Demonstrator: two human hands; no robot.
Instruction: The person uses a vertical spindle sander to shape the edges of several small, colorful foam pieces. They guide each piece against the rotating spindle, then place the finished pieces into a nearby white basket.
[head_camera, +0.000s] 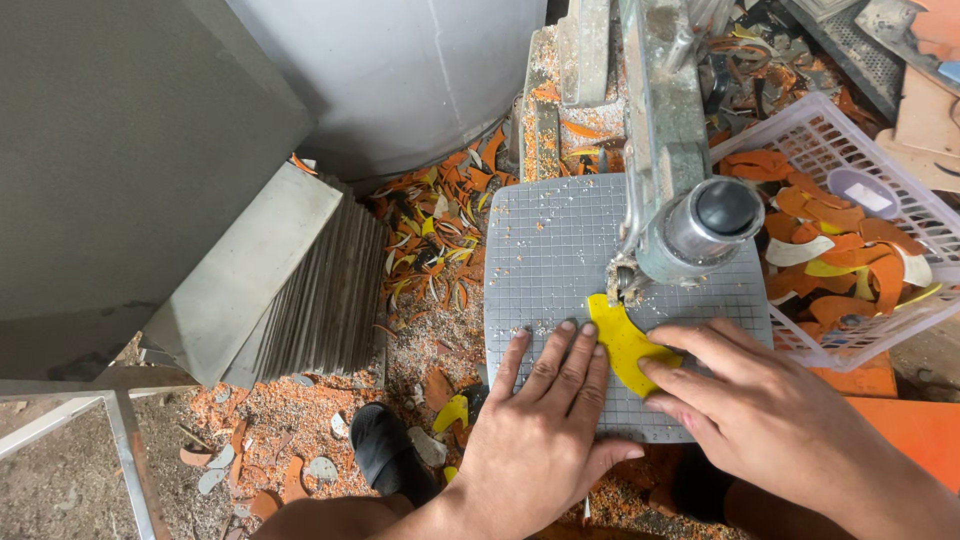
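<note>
Yellow, curved and flat, the piece (625, 343) lies on the grey gridded saw table (545, 255), its upper tip right at the blade guide (628, 283) of the band saw (665, 140). The left hand (545, 415) lies flat on the table just left of the piece, fingers spread and stretched forward, the outermost fingertip touching the piece's left edge. The right hand (765, 405) comes in from the right of the piece, fingers pressed down on its lower right end; it pins the piece rather than pinching it. Directly above the piece, the saw's round black knob (727, 208) and metal housing overhang the table and hide part of its grid.

Right of the table stands a white plastic basket (850, 345) full of orange, yellow and white cut-offs (830, 235). Left of the table, a heap of similar orange and yellow scraps (435, 235) covers the floor, with orange sawdust spread around. Farther left leans a stack of grey sheets (300, 290), and behind it stands a large grey drum (400, 70). Below the table's left corner a foot in a black sandal (385, 450) rests among the scraps. More orange dust lies on the saw frame behind the table.
</note>
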